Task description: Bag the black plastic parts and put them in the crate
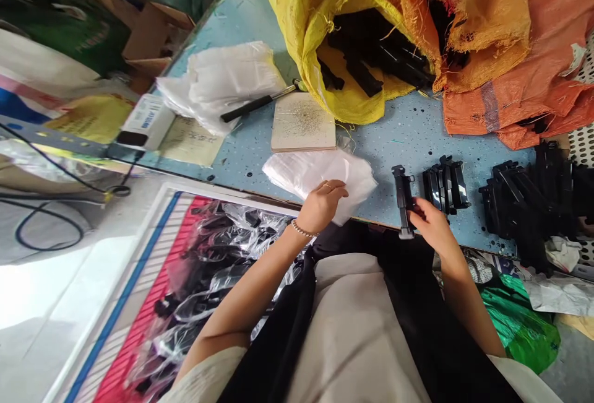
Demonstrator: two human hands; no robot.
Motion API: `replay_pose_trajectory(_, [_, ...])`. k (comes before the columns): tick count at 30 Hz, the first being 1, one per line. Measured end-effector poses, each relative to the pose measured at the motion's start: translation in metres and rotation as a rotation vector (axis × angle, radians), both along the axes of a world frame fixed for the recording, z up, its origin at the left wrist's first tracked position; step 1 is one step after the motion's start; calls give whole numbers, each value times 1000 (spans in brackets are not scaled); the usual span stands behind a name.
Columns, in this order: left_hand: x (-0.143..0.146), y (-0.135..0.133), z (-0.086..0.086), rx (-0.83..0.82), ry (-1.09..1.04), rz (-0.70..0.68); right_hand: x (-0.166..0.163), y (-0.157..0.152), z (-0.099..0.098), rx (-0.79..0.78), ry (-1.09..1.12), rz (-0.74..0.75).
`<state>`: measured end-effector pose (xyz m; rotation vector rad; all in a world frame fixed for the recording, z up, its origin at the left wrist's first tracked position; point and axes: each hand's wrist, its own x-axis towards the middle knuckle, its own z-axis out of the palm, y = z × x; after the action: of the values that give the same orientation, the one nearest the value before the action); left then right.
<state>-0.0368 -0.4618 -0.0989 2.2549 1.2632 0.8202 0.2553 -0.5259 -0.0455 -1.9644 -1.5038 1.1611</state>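
Observation:
My left hand, with a ring and a beaded bracelet, has its fingers curled and pinched on a clear plastic bag at the top of a stack of plastic bags by the table's near edge. To its right, the fingers and thumb of my right hand close on a long black plastic bracket with clip-like ends. That bracket points away from me, its near end at the table edge. Just beyond my right hand lie several more black brackets in a small group.
A yellow woven sack gapes open with black parts inside. Orange sacks lie beside it. A larger pile of black parts is at right. A black-handled tool rests near a wooden block. Below left, a red crate holds bagged parts.

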Motion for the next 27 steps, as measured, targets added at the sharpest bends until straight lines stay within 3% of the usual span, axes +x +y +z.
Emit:
replay_pose_trajectory(3, [0,0,-5,-4,0,-46,-24,-15,-4,-242,656,-5])
replay_pose_trajectory(6, [-5,-1,-6,-26,-34,-28,-57,-20,-24,-532,1036,-92])
replay_pose_trajectory(10, [-9,-14,4,29,-21,-11,-79,-11,-50,-671,1224,-251])
replay_pose_trajectory(15, [-7,-40,25,161,3,-155,-74,-5,-51,-739,1423,-260])
replay_pose_trajectory(18, [-8,-44,30,185,-49,-103,-70,-12,-46,-664,1471,-266])
replay_pose_trajectory(21, [-8,-42,29,217,-77,-45,-72,-18,-46,-596,1379,-254])
replay_pose_trajectory(24, [1,-48,28,268,-84,-173,-77,-19,-53,-491,1188,-240])
replay_pose_trajectory(27, [16,-61,29,234,-116,-378,-79,-14,-58,-244,969,-279])
